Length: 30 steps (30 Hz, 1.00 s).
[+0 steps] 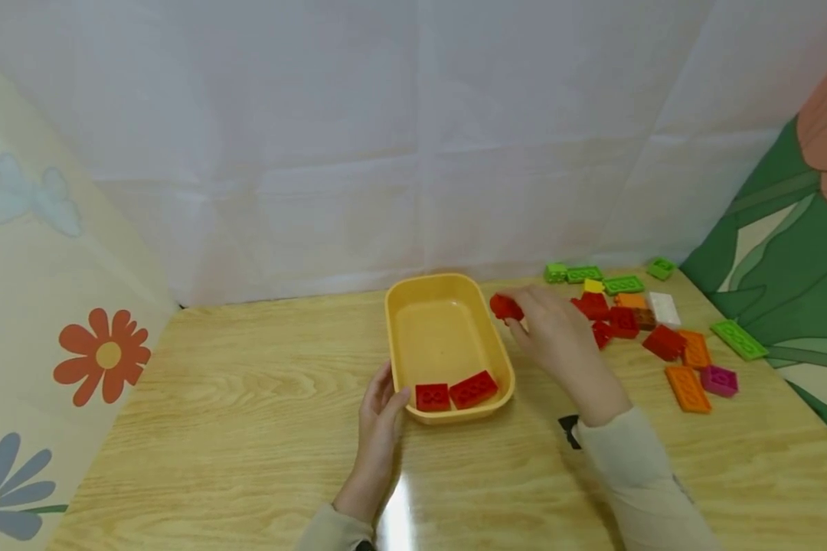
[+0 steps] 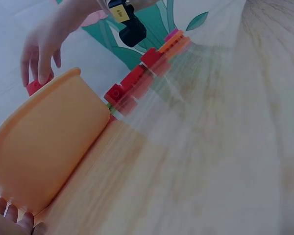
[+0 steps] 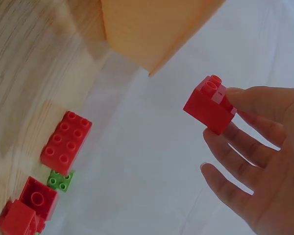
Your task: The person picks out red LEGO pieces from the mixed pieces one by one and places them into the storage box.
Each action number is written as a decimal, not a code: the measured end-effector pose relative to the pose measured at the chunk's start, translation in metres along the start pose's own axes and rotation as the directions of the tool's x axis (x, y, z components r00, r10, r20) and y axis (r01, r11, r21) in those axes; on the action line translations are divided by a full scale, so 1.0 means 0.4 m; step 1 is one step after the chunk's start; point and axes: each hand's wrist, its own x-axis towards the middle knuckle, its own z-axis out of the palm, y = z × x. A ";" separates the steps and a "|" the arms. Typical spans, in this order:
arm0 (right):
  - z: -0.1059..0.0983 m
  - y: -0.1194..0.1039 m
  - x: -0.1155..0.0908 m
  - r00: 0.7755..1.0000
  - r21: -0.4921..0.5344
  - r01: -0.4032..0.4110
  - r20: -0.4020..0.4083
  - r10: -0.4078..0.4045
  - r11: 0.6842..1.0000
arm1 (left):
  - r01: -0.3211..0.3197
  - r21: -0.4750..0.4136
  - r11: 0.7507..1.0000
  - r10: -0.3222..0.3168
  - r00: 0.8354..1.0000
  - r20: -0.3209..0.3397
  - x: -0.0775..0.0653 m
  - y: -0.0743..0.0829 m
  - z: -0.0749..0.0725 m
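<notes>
A yellow plastic tray (image 1: 448,285) stands on the table, with two red toy bricks (image 1: 474,389) lying at its near end. My left hand (image 1: 380,417) grips the tray's near left side, thumb on the rim and fingers along the outer wall. Just beyond the tray's right rim, my right hand (image 1: 551,329) pinches another red toy brick (image 3: 210,105) between thumb and fingertips. That brick is held above the table, studs partly showing in the right wrist view. From the left wrist, the tray's outer wall (image 2: 49,147) hides what lies inside.
Several loose bricks lie on the right of the wooden table (image 1: 248,428): red bricks (image 1: 665,343), green plates (image 1: 739,339), orange plates (image 1: 688,389), a magenta brick (image 1: 720,380) and a white piece (image 1: 664,309). A pale cloth (image 1: 303,153) hangs behind the table.
</notes>
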 end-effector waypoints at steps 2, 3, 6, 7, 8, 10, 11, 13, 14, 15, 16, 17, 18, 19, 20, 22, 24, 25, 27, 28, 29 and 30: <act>0.000 -0.006 0.000 1.000 -0.002 0.007 -0.001 -0.007 1.000 | -0.002 0.002 1.000 0.002 1.000 -0.002 0.001 0.000 0.000; 0.000 -0.009 0.000 1.000 0.000 0.011 -0.003 -0.011 1.000 | -0.003 0.003 1.000 0.003 1.000 -0.002 0.001 0.001 0.000; 0.002 -0.021 0.000 1.000 0.003 0.016 0.013 -0.016 1.000 | -0.006 0.010 1.000 0.006 1.000 0.002 0.001 0.003 -0.001; 0.002 -0.025 0.000 1.000 0.005 0.015 0.026 -0.015 1.000 | -0.008 0.014 1.000 0.008 1.000 0.005 0.001 0.003 -0.001; 0.002 -0.031 -0.001 0.999 0.011 0.015 0.042 -0.015 1.000 | -0.008 0.015 1.000 0.008 1.000 0.007 0.000 0.004 -0.002; 0.001 -0.042 -0.001 0.996 0.019 0.012 0.085 -0.013 1.000 | -0.007 0.018 1.000 0.007 1.000 0.009 -0.001 0.004 -0.002; 0.001 -0.047 -0.001 0.994 0.026 0.016 0.104 -0.019 1.000 | -0.007 0.017 1.000 0.006 1.000 0.010 -0.002 0.003 -0.002; 0.002 -0.056 -0.002 0.990 0.034 0.020 0.139 -0.024 0.999 | -0.008 0.019 1.000 0.007 1.000 0.013 -0.003 0.004 -0.002; 0.002 -0.060 -0.003 0.988 0.039 0.024 0.153 -0.030 0.999 | -0.004 0.019 1.000 0.004 1.000 0.012 -0.004 0.004 -0.002; 0.004 -0.062 -0.003 0.986 0.037 0.031 0.164 -0.037 0.999 | -0.003 0.021 1.000 0.003 1.000 0.012 -0.004 0.004 -0.002; 0.007 -0.065 -0.004 0.984 0.035 0.040 0.170 -0.045 0.999 | -0.003 0.023 1.000 0.003 1.000 0.013 -0.005 0.003 -0.002; 0.010 -0.068 -0.005 0.983 0.033 0.049 0.177 -0.054 0.998 | -0.002 0.024 1.000 0.002 1.000 0.012 -0.005 0.003 -0.003; 0.013 -0.070 -0.005 0.981 0.034 0.059 0.182 -0.065 0.998 | -0.003 0.028 1.000 0.003 1.000 0.011 -0.006 0.003 -0.003; 0.017 -0.072 -0.006 0.980 0.033 0.073 0.186 -0.077 0.997 | -0.003 0.031 1.000 0.003 1.000 0.011 -0.006 0.003 -0.003; 0.020 -0.074 -0.006 0.978 0.036 0.087 0.187 -0.092 0.996 | 0.000 0.031 1.000 0.000 1.000 0.009 -0.006 0.002 -0.003; 0.027 -0.079 -0.006 0.975 0.042 0.110 0.187 -0.116 0.993 | -0.001 0.029 1.000 0.001 1.000 0.007 -0.005 0.002 -0.003; 0.032 -0.084 -0.007 0.974 0.050 0.129 0.182 -0.136 0.990 | -0.001 0.027 1.000 0.001 1.000 0.005 -0.005 0.001 -0.003; 0.035 -0.087 -0.007 0.973 0.049 0.137 0.179 -0.144 0.989 | 0.002 0.025 1.000 -0.002 1.000 0.003 -0.004 0.000 -0.003; 0.040 -0.093 -0.008 0.971 0.057 0.151 0.177 -0.158 0.987 | 0.006 0.023 1.000 -0.006 1.000 -0.001 -0.003 0.000 -0.003; 0.042 -0.096 -0.008 0.970 0.060 0.158 0.175 -0.166 0.986 | 0.005 0.026 1.000 -0.005 1.000 0.000 -0.003 0.000 -0.004; 0.045 -0.098 -0.009 0.970 0.064 0.162 0.176 -0.170 0.985 | 0.006 0.025 1.000 -0.006 1.000 0.001 -0.003 0.000 -0.004; 0.047 -0.100 -0.010 0.969 0.067 0.168 0.174 -0.177 0.984 | 0.006 0.026 1.000 -0.006 1.000 0.002 -0.003 0.000 -0.004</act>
